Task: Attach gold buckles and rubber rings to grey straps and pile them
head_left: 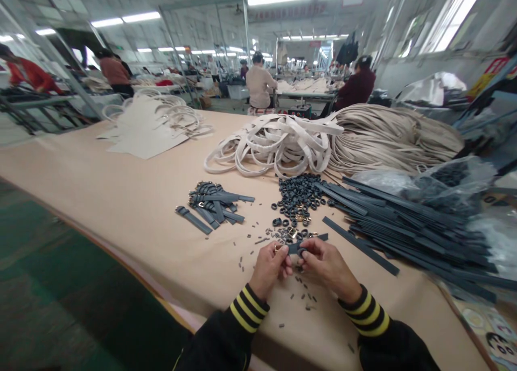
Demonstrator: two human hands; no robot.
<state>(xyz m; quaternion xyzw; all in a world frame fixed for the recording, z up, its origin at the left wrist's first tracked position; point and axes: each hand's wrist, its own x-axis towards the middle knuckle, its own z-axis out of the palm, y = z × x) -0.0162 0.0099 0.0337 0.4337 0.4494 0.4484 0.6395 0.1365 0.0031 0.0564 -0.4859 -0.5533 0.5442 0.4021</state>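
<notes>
Your cuffs (365, 313) were striped black and yellow, the strap (293, 249) in your grip dark blue-grey, the tabletop (161, 242) beneath tan, the looped bands (297, 127) beyond cream

On my feed, the widest open stretch is left, where bare tabletop (92, 172) runs from the near edge to the pale panels (149, 120). Buckled straps (218, 201) interrupt it left of centre. Between them and the dark loops (301, 193), I see a lane reaching far to the coiled pale straps (283, 145), small bits (278, 233) littering its near end. On the right, the heaped dark strips (407, 225) and plastic bags (456, 174) block me; nearer, a bare patch lies between the lone strip (359, 245) and right sleeve (388, 328).
</notes>
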